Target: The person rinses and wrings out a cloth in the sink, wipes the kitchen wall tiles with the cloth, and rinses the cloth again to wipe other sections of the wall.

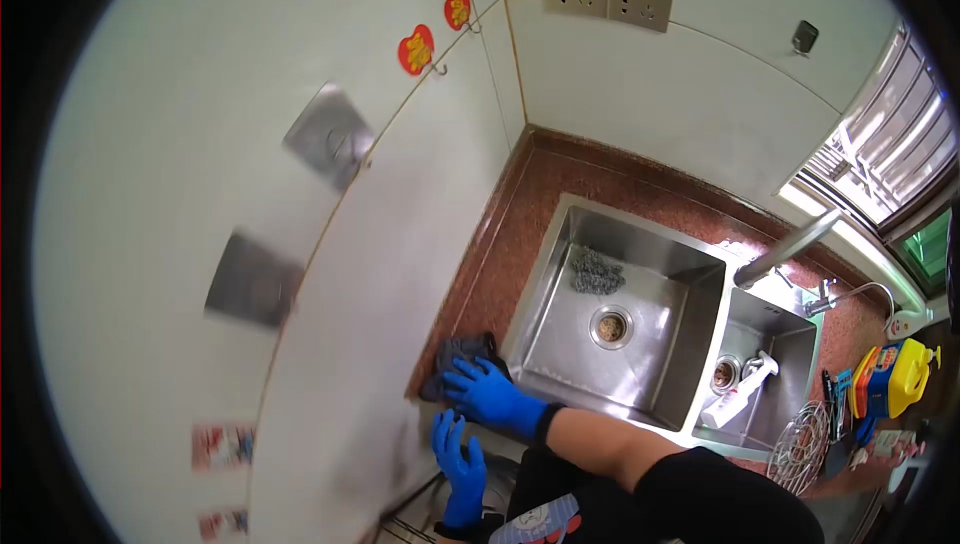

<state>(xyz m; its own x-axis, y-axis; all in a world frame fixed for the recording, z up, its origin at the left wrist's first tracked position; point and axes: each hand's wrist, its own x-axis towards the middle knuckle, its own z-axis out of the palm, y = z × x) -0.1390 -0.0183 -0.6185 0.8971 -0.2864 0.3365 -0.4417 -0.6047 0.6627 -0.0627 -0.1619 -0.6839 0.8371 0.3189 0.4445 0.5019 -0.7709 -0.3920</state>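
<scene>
My right hand (490,396), in a blue rubber glove, presses a dark grey cloth (466,350) onto the reddish-brown countertop (484,289). The cloth lies bunched at the counter's corner, between the wall and the large sink basin (535,329). Its underside and part of its near edge are hidden by the glove. Lower down, beside the counter's front edge, my left hand (460,469) wears a matching blue glove. Its fingers are partly bent and apart, with nothing visible in them.
A steel-wool scourer (597,272) lies in the large basin. The small basin holds a white spray bottle (740,391) under the faucet (790,246). On the right stand a wire rack (800,447) and a yellow detergent bottle (905,379). Hooks (440,69) stick out from the tiled wall.
</scene>
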